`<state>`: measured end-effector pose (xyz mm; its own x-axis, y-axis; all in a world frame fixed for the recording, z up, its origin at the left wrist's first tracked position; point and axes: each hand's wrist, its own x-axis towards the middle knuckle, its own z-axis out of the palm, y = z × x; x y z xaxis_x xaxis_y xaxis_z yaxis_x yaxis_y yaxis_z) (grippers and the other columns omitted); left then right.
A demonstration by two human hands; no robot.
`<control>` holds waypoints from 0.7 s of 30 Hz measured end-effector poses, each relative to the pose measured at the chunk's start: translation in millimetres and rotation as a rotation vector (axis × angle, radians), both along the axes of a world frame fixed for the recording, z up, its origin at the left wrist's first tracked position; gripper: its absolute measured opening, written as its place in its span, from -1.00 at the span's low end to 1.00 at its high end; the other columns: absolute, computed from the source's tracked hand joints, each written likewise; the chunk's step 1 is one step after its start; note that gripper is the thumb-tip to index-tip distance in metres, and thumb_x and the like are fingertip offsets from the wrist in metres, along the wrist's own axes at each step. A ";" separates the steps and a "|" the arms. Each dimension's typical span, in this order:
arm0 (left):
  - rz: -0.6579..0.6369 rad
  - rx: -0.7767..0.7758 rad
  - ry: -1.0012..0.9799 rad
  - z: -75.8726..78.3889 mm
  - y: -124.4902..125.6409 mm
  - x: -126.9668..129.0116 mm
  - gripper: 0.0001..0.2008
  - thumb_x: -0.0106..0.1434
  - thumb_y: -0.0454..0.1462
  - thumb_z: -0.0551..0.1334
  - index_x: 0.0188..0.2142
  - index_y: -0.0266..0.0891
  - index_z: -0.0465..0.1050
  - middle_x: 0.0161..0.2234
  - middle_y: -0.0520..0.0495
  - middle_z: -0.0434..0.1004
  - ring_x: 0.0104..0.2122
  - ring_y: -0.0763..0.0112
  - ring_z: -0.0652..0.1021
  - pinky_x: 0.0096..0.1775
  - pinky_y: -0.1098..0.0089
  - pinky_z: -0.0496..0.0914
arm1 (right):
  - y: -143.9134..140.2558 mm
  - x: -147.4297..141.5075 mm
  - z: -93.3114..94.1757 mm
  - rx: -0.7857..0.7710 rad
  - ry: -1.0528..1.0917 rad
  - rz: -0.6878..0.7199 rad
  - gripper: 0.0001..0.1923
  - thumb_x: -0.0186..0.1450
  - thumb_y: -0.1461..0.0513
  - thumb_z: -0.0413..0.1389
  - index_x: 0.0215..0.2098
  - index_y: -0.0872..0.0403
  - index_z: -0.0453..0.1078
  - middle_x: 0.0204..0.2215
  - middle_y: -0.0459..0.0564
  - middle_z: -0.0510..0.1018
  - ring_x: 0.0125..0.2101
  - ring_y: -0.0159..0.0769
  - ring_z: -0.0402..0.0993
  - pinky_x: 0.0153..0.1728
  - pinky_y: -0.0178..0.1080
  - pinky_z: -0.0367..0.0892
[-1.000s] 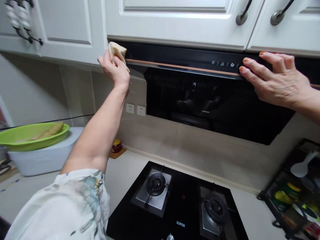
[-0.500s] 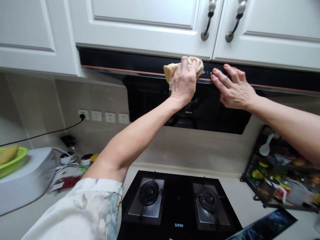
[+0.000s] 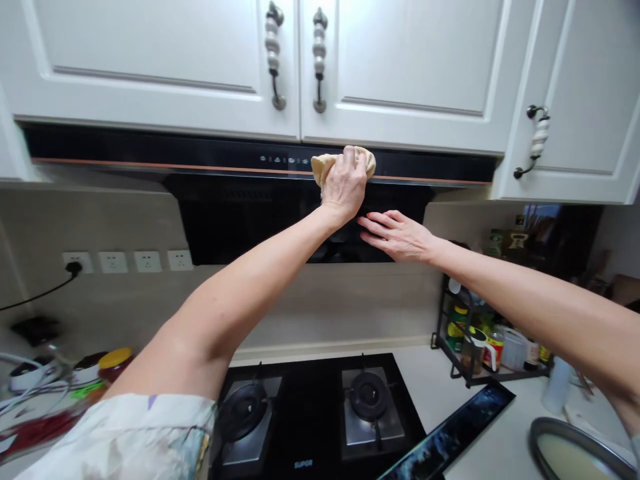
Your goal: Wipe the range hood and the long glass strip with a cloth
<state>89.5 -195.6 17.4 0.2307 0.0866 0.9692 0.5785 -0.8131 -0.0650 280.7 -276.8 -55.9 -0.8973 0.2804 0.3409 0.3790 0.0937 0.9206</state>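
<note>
My left hand (image 3: 344,185) is closed around a folded beige cloth (image 3: 324,164) and presses it on the black front strip of the range hood (image 3: 190,155), just right of its lit touch symbols. A copper-coloured line runs along that strip. Lower and to the right, my right hand (image 3: 397,235) has its fingers stretched out before the hood's dark glass panel (image 3: 235,220). It holds nothing; whether its fingertips touch the glass I cannot tell.
White cupboards (image 3: 415,53) hang above the hood. Below is a black two-burner gas hob (image 3: 310,413). A dark glossy slab (image 3: 455,427) lies slanting at its right. A rack of bottles (image 3: 470,380) and a round pan (image 3: 565,453) stand at right; jars (image 3: 115,363) are at left.
My view has swung right. My left hand has wiped the cloth rightward along the strip, past the touch symbols. My right hand has come off the strip and dropped lower.
</note>
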 end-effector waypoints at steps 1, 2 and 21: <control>-0.021 0.004 0.004 1.5 -5.9 20.5 -0.58 0.40 -0.31 0.05 0.21 -0.19 0.38 0.22 -0.41 0.40 0.20 0.01 0.45 0.25 0.00 0.35 | -6.5 11.4 -3.3 -0.015 0.003 0.002 -0.54 0.34 0.40 0.13 0.19 0.11 0.51 0.35 0.18 0.37 0.31 -0.02 0.26 0.19 -0.02 0.23; -0.045 0.009 0.007 3.3 -11.8 42.2 -0.59 0.41 -0.29 0.07 0.21 -0.19 0.38 0.22 -0.39 0.41 0.22 0.03 0.45 0.26 0.03 0.35 | -14.0 24.2 -6.1 -0.028 0.008 -0.002 -0.55 0.33 0.40 0.13 0.17 0.11 0.52 0.34 0.19 0.38 0.30 -0.02 0.27 0.18 -0.03 0.24; 0.003 0.198 0.389 7.4 -68.7 211.4 -0.60 0.46 -0.38 0.07 0.21 -0.19 0.47 0.21 -0.23 0.39 0.21 0.04 0.44 0.25 0.08 0.33 | -69.1 169.5 3.3 0.090 0.051 0.029 -0.61 0.46 0.39 0.02 0.18 0.04 0.50 0.16 0.04 0.53 0.23 -0.17 0.28 0.14 -0.08 0.21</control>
